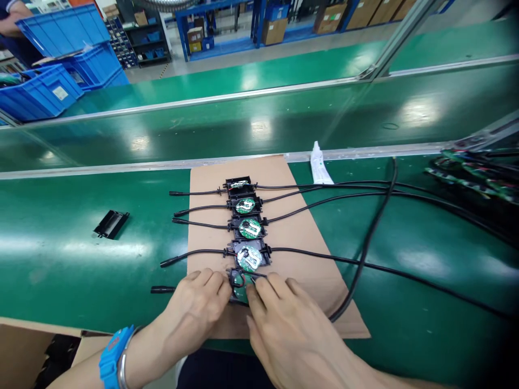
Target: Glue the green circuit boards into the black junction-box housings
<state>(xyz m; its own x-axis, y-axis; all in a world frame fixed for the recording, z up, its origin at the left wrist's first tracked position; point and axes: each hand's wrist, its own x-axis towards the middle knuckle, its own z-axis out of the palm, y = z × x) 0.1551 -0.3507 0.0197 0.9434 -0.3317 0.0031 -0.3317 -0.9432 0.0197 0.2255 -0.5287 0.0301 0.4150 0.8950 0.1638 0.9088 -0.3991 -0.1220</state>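
At the near end of a row of black plastic housings lies one housing (232, 278) with a green circuit board (240, 292) and thin wires in it. My left hand (200, 300) is closed, its fingertips at the housing's left end, over a cable whose black plug (162, 289) pokes out to the left. From the right, my right hand (284, 319) presses bent fingers and thumb onto the board's right edge; the exact grip is partly hidden. Beyond, several housings hold round green boards with white paste, such as the nearest round board (248, 258), each with cables on both sides.
Brown cardboard (300, 227) lies beneath the row on the green table (60, 216). A loose black housing (111, 224) is at left, a white tube (318, 165) behind. Black cables (368, 237) run right towards a board pile (478, 178). Blue bins (40, 92) and a person's arm (12, 19) are far left.
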